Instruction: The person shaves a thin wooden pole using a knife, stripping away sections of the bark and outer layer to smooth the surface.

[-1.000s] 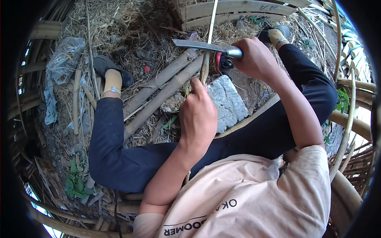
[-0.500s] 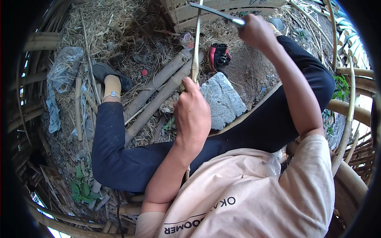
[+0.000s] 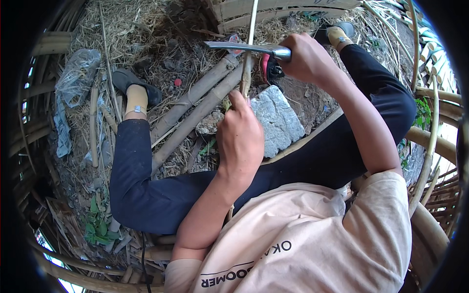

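My left hand is closed around a thin, pale wooden stick that points away from me. My right hand grips a long knife by its handle, the slightly curved blade pointing left. In the picture the blade crosses the stick just beyond my left fingers. It appears to lie against the stick, though contact is hard to confirm. A grey stone block sits on the ground beside my left hand, to its right. The handle's grip is mostly covered by my right fingers.
Two thick bamboo poles lie on the straw-covered ground between my feet. A red and black object is beyond the stone. A wooden crate stands at the far side, a crumpled clear plastic bag at left. Bamboo railings bound the right.
My right hand has drawn nearer and slightly left, bringing the knife blade down along the stick toward my left hand. My left hand has barely shifted and keeps its hold.
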Action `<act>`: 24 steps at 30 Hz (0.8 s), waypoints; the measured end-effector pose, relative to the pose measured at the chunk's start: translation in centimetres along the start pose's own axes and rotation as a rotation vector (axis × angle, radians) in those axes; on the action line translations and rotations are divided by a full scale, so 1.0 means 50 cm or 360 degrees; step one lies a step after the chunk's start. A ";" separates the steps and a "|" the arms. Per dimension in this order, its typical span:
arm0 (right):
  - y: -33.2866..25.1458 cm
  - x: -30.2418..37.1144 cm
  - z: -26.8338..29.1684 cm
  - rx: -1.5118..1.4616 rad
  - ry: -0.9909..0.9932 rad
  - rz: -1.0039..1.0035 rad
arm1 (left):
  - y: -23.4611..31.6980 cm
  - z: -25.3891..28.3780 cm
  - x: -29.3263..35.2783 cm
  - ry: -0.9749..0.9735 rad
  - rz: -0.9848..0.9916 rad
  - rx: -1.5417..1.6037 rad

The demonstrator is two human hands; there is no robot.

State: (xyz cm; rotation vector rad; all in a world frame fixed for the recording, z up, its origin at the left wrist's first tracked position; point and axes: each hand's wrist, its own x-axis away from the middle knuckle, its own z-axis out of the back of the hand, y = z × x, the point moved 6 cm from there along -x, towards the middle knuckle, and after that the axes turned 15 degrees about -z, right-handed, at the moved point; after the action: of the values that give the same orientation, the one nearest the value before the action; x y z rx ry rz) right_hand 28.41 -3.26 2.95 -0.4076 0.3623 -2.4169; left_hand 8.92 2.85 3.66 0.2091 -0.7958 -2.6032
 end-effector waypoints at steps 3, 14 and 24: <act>0.024 -0.026 0.005 0.0057 0.0121 -0.0114 | -0.007 0.001 -0.003 -0.0016 0.0042 0.0016; 0.060 -0.068 0.038 0.0211 0.0512 -0.0056 | 0.000 0.006 -0.008 -0.0023 -0.0026 -0.0044; 0.152 -0.118 0.061 0.0076 0.0396 -0.0614 | -0.005 0.011 -0.008 -0.0011 -0.0035 0.0026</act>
State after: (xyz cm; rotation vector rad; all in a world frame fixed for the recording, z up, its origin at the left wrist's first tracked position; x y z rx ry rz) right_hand 38.13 -5.61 1.86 -0.1638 0.3585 -2.8585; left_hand 9.06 3.47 3.98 0.2146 -0.8217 -2.6205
